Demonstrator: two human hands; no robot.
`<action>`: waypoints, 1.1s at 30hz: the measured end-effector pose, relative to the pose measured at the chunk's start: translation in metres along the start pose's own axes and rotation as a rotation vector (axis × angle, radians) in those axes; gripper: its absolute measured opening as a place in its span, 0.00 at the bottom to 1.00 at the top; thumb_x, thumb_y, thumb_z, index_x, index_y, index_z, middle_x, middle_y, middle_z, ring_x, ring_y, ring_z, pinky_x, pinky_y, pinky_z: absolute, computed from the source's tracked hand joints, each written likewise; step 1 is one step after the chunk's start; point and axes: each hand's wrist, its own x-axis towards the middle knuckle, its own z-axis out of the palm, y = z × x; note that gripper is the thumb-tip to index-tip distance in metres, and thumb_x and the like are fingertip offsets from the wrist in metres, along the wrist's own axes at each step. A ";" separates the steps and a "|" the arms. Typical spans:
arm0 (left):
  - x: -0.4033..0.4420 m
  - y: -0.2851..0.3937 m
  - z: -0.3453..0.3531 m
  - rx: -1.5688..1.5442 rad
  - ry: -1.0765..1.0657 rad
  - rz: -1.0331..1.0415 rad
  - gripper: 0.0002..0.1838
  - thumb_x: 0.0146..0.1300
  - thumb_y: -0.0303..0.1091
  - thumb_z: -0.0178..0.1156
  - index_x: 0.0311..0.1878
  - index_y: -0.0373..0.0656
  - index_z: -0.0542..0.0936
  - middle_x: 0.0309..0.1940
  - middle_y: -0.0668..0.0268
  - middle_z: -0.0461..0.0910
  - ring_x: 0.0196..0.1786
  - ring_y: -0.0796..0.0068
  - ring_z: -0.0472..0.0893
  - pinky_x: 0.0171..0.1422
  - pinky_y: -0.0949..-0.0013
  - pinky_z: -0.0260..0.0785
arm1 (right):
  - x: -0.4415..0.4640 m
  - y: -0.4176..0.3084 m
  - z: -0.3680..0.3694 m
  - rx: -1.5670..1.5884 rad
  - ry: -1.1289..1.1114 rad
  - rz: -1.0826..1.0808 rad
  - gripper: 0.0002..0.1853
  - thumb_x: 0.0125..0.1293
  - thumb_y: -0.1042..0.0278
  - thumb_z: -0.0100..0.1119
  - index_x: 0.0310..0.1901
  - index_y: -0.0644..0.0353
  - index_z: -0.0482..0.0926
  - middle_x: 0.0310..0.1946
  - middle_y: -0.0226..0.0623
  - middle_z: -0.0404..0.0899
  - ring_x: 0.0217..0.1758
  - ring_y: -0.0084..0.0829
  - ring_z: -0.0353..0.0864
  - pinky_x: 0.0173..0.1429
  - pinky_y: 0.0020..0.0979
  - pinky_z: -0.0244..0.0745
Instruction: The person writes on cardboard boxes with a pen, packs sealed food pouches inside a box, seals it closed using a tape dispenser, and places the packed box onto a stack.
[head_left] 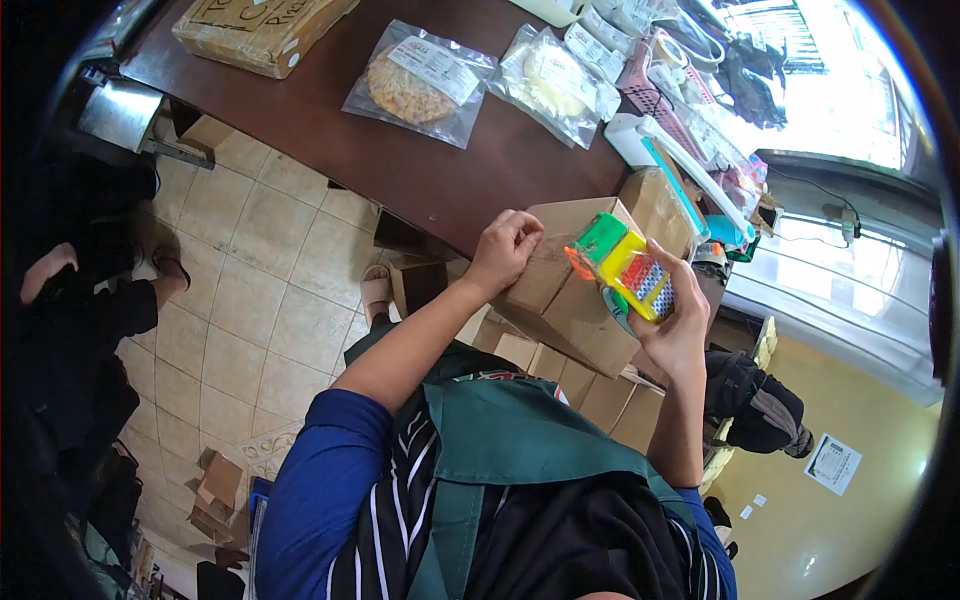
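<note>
In the head view, a closed cardboard box [590,325] stands at the table's near edge in front of me. My right hand [680,310] is wrapped round a yellow and green tape dispenser [630,265] with an orange part at its front, held above the right side of the box. At the box's left edge rests my left hand [505,250], its fingers curled and pressed together; what they pinch, if anything, is too small to make out. A shiny strip like clear tape shows on the box beside these fingers.
Two bagged pizzas, one a flat pizza [410,85] and one a paler round [555,80], lie on the brown table [300,120]. A larger carton [260,35] sits at far left. A pink basket [655,90] stands right. Another person [80,280] is at the left.
</note>
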 end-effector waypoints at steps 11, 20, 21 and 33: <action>-0.012 0.041 -0.022 0.042 -0.356 0.223 0.39 0.67 0.62 0.41 0.69 0.38 0.61 0.70 0.51 0.57 0.71 0.53 0.59 0.73 0.54 0.48 | 0.002 0.005 -0.001 -0.007 -0.007 -0.004 0.32 0.39 0.77 0.66 0.54 0.57 0.74 0.42 0.43 0.78 0.46 0.44 0.81 0.50 0.36 0.75; -0.016 0.111 -0.009 0.375 -0.446 0.010 0.50 0.48 0.58 0.68 0.67 0.38 0.59 0.65 0.49 0.58 0.68 0.56 0.61 0.70 0.56 0.54 | 0.006 0.020 -0.016 0.003 -0.174 -0.085 0.33 0.45 0.67 0.67 0.57 0.54 0.71 0.39 0.47 0.76 0.41 0.50 0.79 0.45 0.43 0.74; -0.014 0.116 -0.004 0.267 -0.336 0.012 0.42 0.48 0.51 0.72 0.61 0.37 0.67 0.56 0.50 0.73 0.61 0.57 0.73 0.65 0.58 0.62 | 0.009 0.021 -0.020 -0.026 -0.263 -0.097 0.33 0.45 0.65 0.67 0.57 0.52 0.71 0.39 0.48 0.76 0.40 0.51 0.79 0.44 0.43 0.74; -0.014 0.114 -0.009 0.289 -0.350 -0.150 0.34 0.48 0.42 0.72 0.57 0.38 0.71 0.50 0.54 0.79 0.55 0.62 0.78 0.60 0.64 0.69 | 0.024 0.045 -0.024 0.145 -0.424 -0.229 0.34 0.50 0.55 0.66 0.58 0.60 0.71 0.44 0.53 0.78 0.48 0.51 0.79 0.55 0.42 0.72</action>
